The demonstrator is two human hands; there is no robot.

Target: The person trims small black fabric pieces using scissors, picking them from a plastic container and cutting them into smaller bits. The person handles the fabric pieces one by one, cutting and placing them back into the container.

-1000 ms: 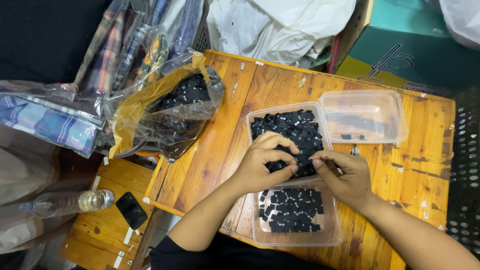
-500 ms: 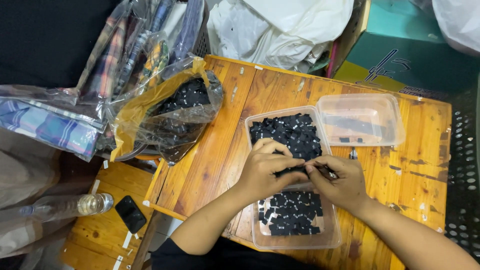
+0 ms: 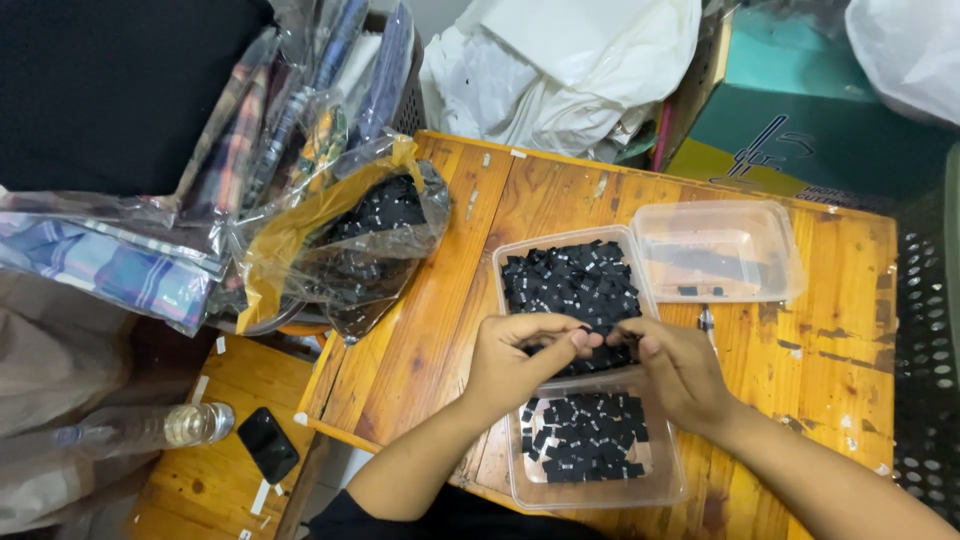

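Left hand (image 3: 515, 362) and right hand (image 3: 680, 370) meet fingertip to fingertip over the boundary between two clear plastic tubs of small black flat pieces: the far tub (image 3: 570, 280) and the near tub (image 3: 590, 445). Fingers pinched together (any piece between them is hidden). Both tubs rest on the orange wooden table (image 3: 440, 300).

We reach both forearms in from below. Our left hand (image 3: 515, 362) and right hand (image 3: 678, 368) meet at the fingertips, fingers curled inward and pinched close together, thumbs nearly touching.
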